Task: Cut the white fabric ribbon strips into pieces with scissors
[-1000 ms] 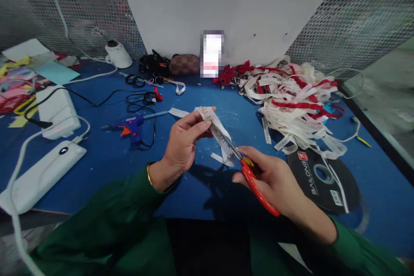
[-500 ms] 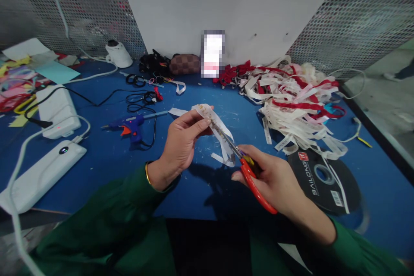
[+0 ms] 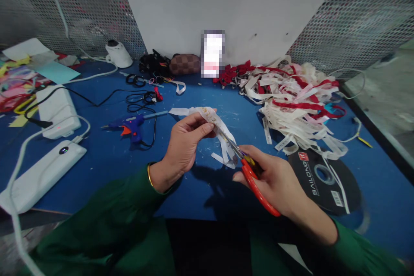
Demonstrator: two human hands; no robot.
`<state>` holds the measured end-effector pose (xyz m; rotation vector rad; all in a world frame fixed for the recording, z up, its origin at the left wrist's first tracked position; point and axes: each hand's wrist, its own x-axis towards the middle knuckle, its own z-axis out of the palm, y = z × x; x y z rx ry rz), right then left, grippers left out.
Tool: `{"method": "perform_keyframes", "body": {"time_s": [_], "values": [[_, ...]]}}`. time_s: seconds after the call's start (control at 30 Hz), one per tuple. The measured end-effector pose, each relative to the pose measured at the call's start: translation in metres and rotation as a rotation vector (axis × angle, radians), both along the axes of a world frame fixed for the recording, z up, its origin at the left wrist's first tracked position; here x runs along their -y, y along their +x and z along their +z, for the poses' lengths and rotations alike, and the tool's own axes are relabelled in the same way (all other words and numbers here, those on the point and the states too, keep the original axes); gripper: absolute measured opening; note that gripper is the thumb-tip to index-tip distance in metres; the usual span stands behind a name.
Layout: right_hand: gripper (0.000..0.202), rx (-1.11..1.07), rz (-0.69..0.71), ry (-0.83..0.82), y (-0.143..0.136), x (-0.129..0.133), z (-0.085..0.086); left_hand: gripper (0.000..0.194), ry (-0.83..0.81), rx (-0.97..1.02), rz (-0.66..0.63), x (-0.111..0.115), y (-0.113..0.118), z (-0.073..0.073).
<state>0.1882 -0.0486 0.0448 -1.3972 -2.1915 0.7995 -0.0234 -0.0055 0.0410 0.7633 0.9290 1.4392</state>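
Observation:
My left hand (image 3: 186, 144) pinches a white ribbon (image 3: 223, 121) with gold print between thumb and fingers. One end of the ribbon trails left toward the glue stick; the other hangs down past the scissor blades. In my right hand (image 3: 274, 177) are scissors (image 3: 258, 192) with red handles, fingers through the loops. Their blades lie along the ribbon, tips close to my left thumb. Whether the blades are fully closed is hard to make out.
Left of my hands lies a blue glue gun (image 3: 131, 127) with its cord. Beyond it are a white power bank (image 3: 45, 172) and a power strip (image 3: 60, 110). At right, a heap of ribbons (image 3: 291, 95) lies behind a black spool (image 3: 323, 181). A phone (image 3: 212, 51) leans against the wall.
Both hands have shifted slightly right and down, with the ribbon and scissors. More of the ribbon's left end now shows above my left hand.

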Motion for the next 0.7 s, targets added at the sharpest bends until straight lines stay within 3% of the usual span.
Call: {"method": "perform_keyframes", "body": {"time_s": [0.43, 0.7], "values": [[0.051, -0.054, 0.022, 0.019, -0.0014, -0.0006, 0.0012, 0.020, 0.011, 0.047, -0.032, 0.0002, -0.0031, 0.0012], [0.052, -0.016, 0.001, 0.013, -0.0013, 0.0010, 0.0026, 0.017, -0.006, 0.000, 0.037, -0.0027, -0.0044, 0.0027]]}}
